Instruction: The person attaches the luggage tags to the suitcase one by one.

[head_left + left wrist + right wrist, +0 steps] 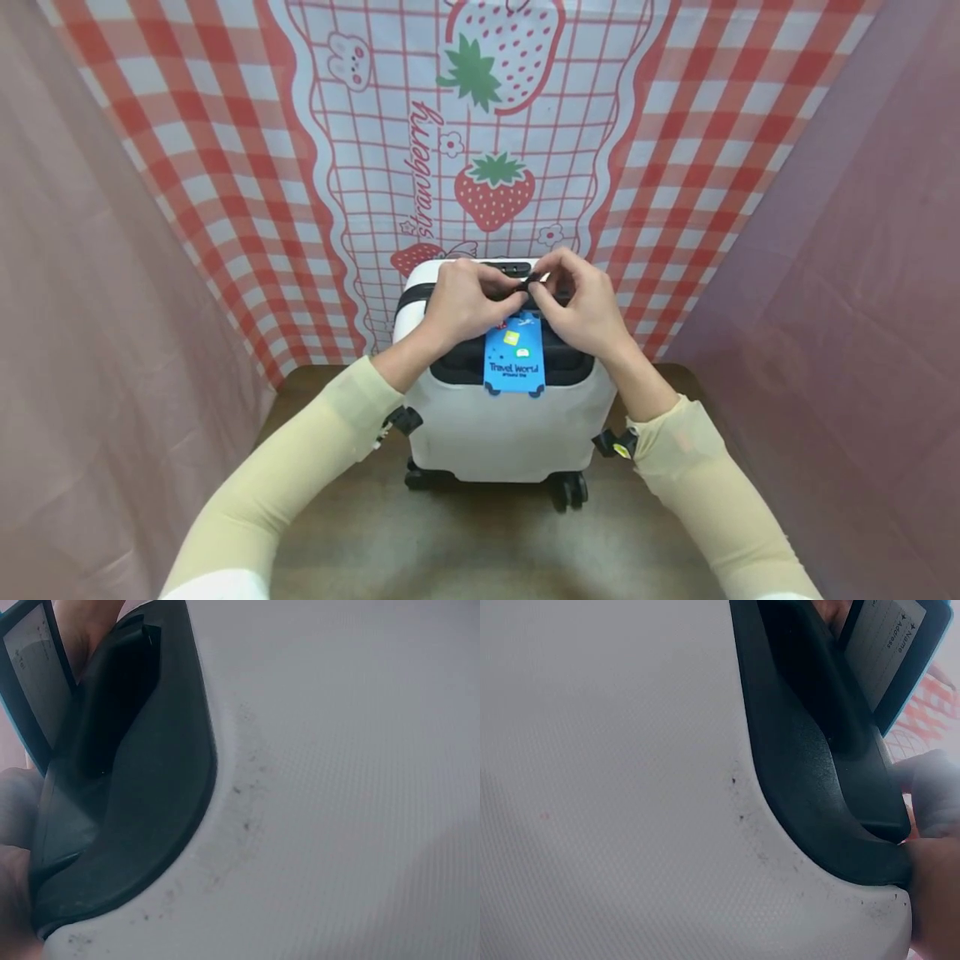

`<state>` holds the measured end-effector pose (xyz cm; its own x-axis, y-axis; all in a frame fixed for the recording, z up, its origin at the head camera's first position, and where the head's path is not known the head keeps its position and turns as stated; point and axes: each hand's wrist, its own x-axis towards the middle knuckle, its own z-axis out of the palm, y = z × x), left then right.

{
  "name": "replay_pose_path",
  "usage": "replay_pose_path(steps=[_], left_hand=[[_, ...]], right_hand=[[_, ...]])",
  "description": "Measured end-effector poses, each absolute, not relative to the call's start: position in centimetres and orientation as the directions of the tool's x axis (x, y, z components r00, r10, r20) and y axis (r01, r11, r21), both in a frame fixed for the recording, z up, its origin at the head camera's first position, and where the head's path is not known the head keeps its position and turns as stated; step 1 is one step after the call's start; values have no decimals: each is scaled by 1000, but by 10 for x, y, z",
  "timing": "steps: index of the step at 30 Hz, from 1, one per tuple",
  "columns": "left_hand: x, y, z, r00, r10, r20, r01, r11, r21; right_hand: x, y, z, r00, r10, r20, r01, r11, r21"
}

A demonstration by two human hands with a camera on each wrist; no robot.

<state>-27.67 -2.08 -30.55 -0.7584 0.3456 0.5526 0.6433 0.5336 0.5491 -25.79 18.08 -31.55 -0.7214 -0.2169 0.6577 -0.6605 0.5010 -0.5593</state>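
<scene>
A white suitcase (517, 433) stands upright, its black handle recess (459, 365) facing me. In front of that recess hangs a blue luggage tag (514, 357) with "Travel World" printed on it. Above the tag, my left hand (465, 302) pinches a small black strap (528, 283) between thumb and fingertips. My right hand (587, 307) pinches the same strap from the other side, the fingertips of both hands almost meeting. In the right wrist view, the back of the tag (885, 656) shows a white card with name and address lines. Fingers partly hide the strap.
A black combination lock (512, 269) sits on the suitcase top behind the hands. Black wheels (572, 490) rest on a brown wooden surface (480, 550). Behind hangs a strawberry-print checked cloth (495, 196), with pinkish curtains (817, 350) on both sides.
</scene>
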Motion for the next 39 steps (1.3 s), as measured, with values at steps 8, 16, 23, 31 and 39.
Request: replay_pose_path(steps=[8, 16, 23, 31, 39], left_hand=[[-277, -22, -306, -757, 354, 550, 646, 532, 547], [-277, -24, -306, -735, 368, 570, 671, 520, 529], [-277, -24, -306, -728, 381, 570, 679, 515, 523], [-276, -23, -307, -744, 376, 553, 663, 520, 539], [-277, -24, -306, -765, 389, 512, 643, 501, 579]], right_hand=[[-257, 179, -316, -761, -219, 610, -613, 548, -568], [-257, 179, -318, -771, -203, 603, -605, 529, -596], [-256, 180, -319, -774, -180, 607, -607, 481, -632], [-256, 180, -320, -771, -183, 610, -616, 458, -641], [-258, 180, -318, -750, -186, 635, -642, 435, -631]])
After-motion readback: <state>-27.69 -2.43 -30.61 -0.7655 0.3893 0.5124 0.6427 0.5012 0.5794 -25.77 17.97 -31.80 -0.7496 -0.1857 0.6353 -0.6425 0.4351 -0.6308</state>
